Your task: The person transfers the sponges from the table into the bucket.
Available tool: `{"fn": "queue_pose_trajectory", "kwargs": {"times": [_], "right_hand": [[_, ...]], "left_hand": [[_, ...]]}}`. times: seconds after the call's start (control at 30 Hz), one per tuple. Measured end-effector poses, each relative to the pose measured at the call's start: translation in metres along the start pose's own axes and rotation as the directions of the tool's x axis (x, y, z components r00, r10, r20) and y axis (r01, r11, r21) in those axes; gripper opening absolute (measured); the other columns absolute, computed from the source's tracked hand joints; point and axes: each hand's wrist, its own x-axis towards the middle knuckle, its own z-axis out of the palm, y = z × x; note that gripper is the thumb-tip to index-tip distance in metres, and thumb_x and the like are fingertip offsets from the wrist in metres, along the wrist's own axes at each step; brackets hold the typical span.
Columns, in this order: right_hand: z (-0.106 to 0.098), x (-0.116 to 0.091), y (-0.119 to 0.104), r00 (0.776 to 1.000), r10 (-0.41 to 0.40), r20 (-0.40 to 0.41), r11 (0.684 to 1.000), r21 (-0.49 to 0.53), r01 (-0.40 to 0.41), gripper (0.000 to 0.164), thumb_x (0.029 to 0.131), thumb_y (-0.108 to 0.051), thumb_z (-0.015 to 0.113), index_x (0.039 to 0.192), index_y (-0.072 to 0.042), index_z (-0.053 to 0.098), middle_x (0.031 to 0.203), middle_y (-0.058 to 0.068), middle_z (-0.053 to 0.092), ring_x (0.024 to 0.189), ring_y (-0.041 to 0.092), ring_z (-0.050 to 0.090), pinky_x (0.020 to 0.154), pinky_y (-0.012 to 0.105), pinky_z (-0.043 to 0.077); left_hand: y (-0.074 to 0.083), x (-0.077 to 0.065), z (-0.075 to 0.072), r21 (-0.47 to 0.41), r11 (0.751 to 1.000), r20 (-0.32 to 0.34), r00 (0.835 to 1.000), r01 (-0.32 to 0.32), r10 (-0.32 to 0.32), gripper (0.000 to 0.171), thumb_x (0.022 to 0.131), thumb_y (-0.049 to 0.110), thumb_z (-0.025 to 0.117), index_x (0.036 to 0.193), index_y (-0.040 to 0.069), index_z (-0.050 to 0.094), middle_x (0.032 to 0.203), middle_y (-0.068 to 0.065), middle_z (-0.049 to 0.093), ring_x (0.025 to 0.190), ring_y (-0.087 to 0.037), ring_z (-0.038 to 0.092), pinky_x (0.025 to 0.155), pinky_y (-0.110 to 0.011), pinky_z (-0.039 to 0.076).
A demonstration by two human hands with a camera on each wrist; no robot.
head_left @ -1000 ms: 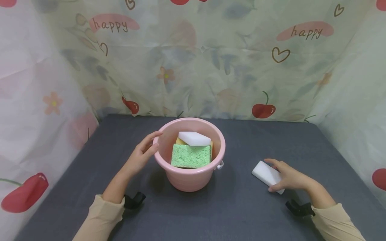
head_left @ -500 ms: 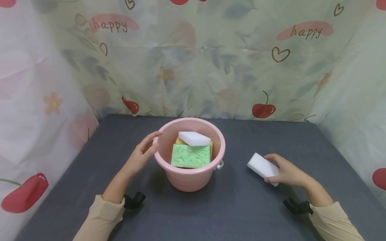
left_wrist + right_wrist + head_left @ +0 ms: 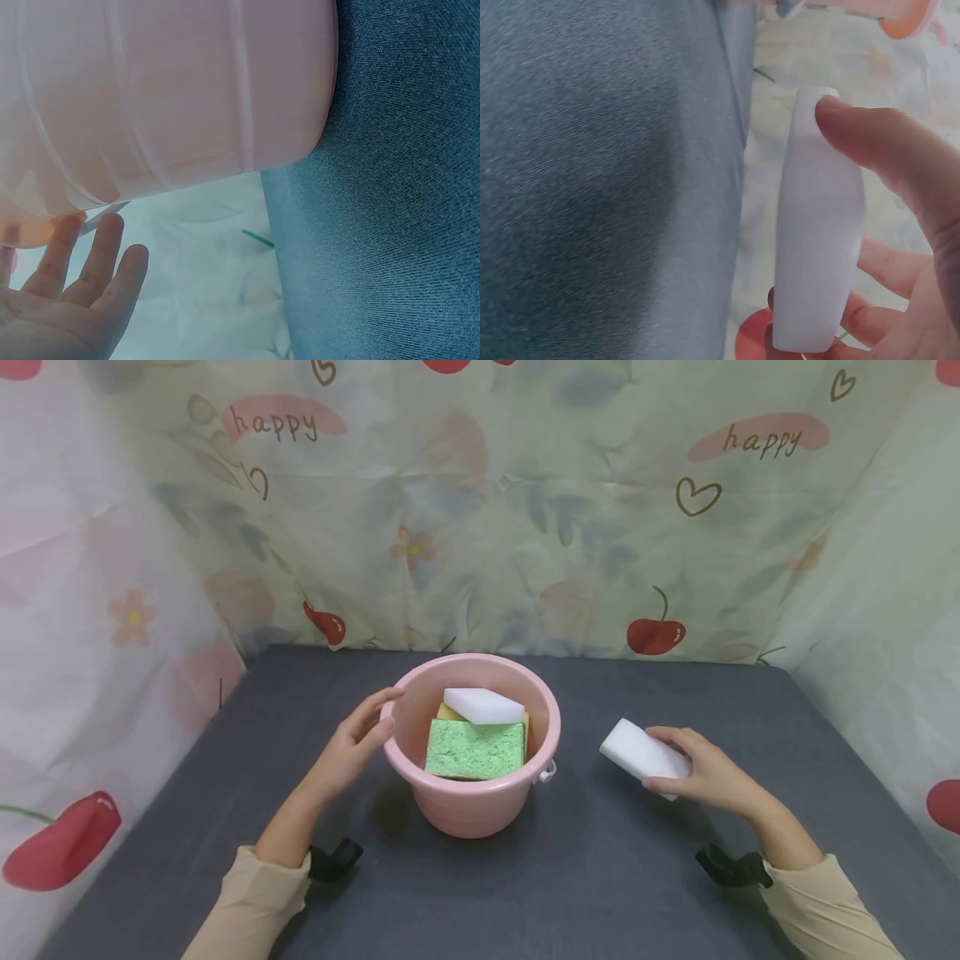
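Observation:
A pink bucket (image 3: 472, 802) stands upright on the dark table. My left hand (image 3: 352, 739) rests against the left of its rim, thumb and fingertips at the edge; in the left wrist view its fingers (image 3: 97, 262) are fairly straight beside the bucket wall (image 3: 180, 82). Inside the bucket lie a green sponge (image 3: 476, 750), a white sponge (image 3: 483, 705) and a yellow one (image 3: 448, 712) mostly hidden behind them. To the right, my right hand (image 3: 708, 774) pinches another white sponge (image 3: 641, 752) between thumb and fingers. The right wrist view shows this sponge (image 3: 817, 225) raised above the tabletop.
The dark cloth-covered table (image 3: 525, 902) extends around the bucket. A patterned curtain (image 3: 510, 568) closes off the back and both sides. A small white handle joint (image 3: 548, 771) sticks out from the bucket's right side. Black straps (image 3: 335, 860) circle both wrists.
My right hand has lifted the white sponge and carried it left and away from me, toward the bucket. The left hand and bucket have stayed in place.

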Motion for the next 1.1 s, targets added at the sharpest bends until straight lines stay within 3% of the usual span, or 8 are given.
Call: {"fn": "queue_pose_trajectory", "kwargs": {"times": [0.33,0.67,0.8,0.93,1.0,1.1], "right_hand": [[-0.008,0.005,-0.014,0.999,0.005,-0.033,1.0,0.022,-0.005,0.067,0.078,-0.03,0.074,0.133,-0.003,0.046,0.116,0.018,0.053,0.098,0.025,0.048,0.075,0.034,0.042],[-0.014,0.011,-0.028,0.996,-0.047,-0.074,0.999,0.021,0.048,0.065,0.079,-0.027,0.074,0.133,-0.005,0.047,0.115,0.015,0.053,0.096,0.022,0.047,0.073,0.028,0.042],[-0.016,0.012,-0.033,0.994,-0.066,-0.089,0.997,0.025,0.068,0.063,0.078,-0.024,0.074,0.132,-0.005,0.048,0.114,0.015,0.054,0.095,0.021,0.046,0.073,0.027,0.041],[-0.017,0.014,-0.036,0.993,-0.074,-0.092,0.997,0.028,0.077,0.063,0.078,-0.023,0.075,0.132,-0.005,0.048,0.114,0.014,0.054,0.096,0.02,0.046,0.074,0.027,0.041],[-0.018,0.014,-0.038,0.993,-0.076,-0.091,0.997,0.027,0.078,0.063,0.078,-0.024,0.075,0.133,-0.006,0.048,0.114,0.014,0.054,0.096,0.02,0.046,0.074,0.027,0.041],[-0.019,0.015,-0.041,0.992,-0.074,-0.098,0.997,0.021,0.077,0.063,0.078,-0.024,0.075,0.133,-0.006,0.048,0.115,0.014,0.054,0.096,0.02,0.046,0.074,0.028,0.041]], "left_hand": [[-0.001,0.0,0.0,0.003,1.0,-0.005,1.0,0.002,-0.002,0.046,0.097,0.018,0.044,0.142,0.015,0.034,0.151,-0.015,0.031,0.134,-0.038,0.036,0.103,-0.059,0.033],[-0.001,0.0,0.0,0.006,1.0,-0.007,1.0,-0.012,0.013,0.046,0.097,0.017,0.044,0.142,0.014,0.034,0.15,-0.015,0.032,0.132,-0.037,0.039,0.101,-0.057,0.036],[0.001,0.0,0.0,0.024,0.999,-0.019,0.999,-0.042,0.042,0.045,0.097,0.016,0.046,0.141,0.014,0.037,0.151,-0.012,0.031,0.13,-0.036,0.041,0.099,-0.056,0.039],[0.002,0.0,0.0,0.039,0.996,-0.037,0.995,-0.086,0.088,0.044,0.095,0.015,0.049,0.139,0.013,0.041,0.153,-0.008,0.026,0.137,-0.035,0.033,0.103,-0.056,0.035],[0.003,0.0,0.0,0.045,0.994,-0.047,0.993,-0.101,0.104,0.043,0.095,0.014,0.05,0.137,0.012,0.044,0.154,-0.006,0.026,0.14,-0.032,0.028,0.105,-0.05,0.035],[0.004,0.0,-0.001,0.035,0.991,-0.059,0.99,-0.128,0.13,0.043,0.093,0.01,0.052,0.136,0.009,0.046,0.153,-0.007,0.028,0.141,-0.029,0.027,0.104,-0.03,0.039]]}}
